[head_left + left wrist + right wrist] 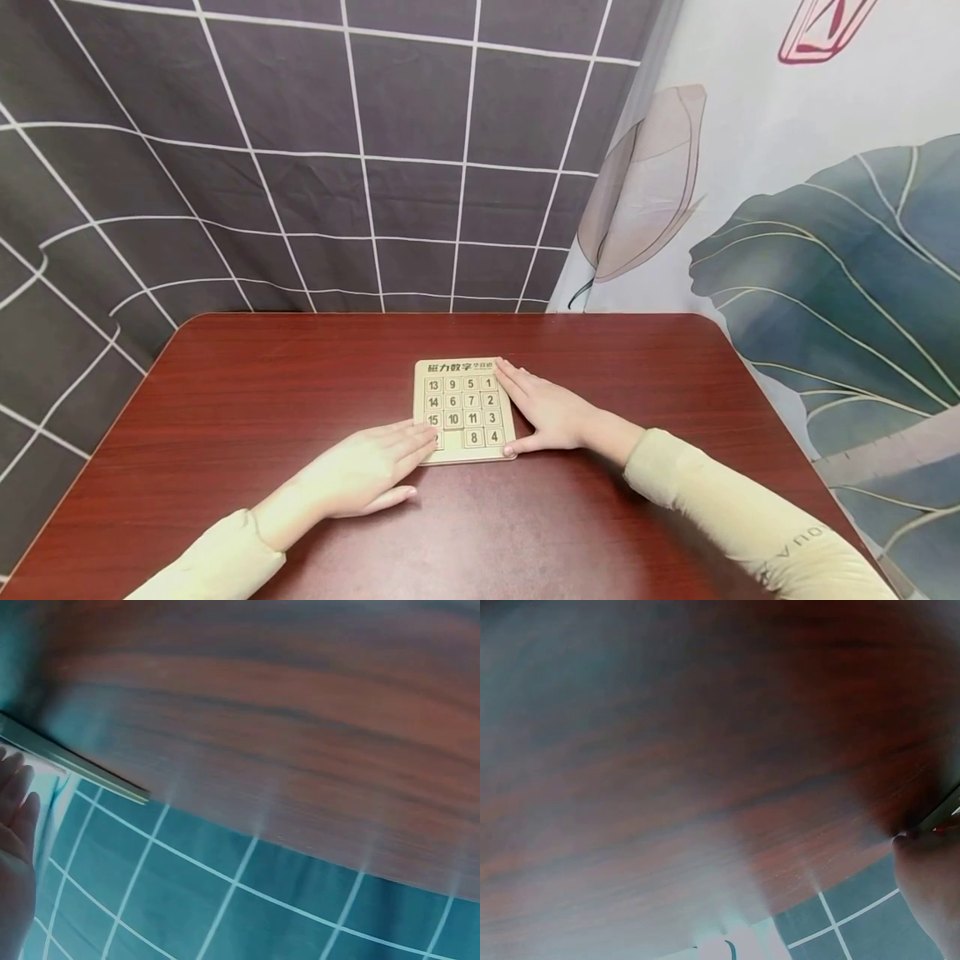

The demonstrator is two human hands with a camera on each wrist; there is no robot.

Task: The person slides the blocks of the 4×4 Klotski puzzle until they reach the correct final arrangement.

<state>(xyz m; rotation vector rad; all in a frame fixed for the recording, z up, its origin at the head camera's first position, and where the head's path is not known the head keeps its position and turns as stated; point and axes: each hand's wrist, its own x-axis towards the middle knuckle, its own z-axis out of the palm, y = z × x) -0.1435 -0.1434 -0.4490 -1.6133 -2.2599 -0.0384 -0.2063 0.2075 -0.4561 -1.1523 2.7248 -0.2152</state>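
A pale wooden number sliding puzzle [452, 457] lies flat on the table, its several numbered tiles in rows under a line of printed characters. One gap shows in the bottom row, second place from the left. My left hand [367, 468] has straight fingers resting on the puzzle's lower left corner, partly covering the bottom-left tile. Along the right side, my right hand [553, 412] lays its extended fingers at the upper corner and its thumb at the lower one. In the left wrist view, the puzzle's edge [82, 766] appears beside the fingers.
The reddish-brown wooden table [285, 367] extends around the puzzle on all sides. Behind it hangs a dark grey curtain [412, 200] with a white grid. A white curtain with printed leaves [810, 275] is at the right.
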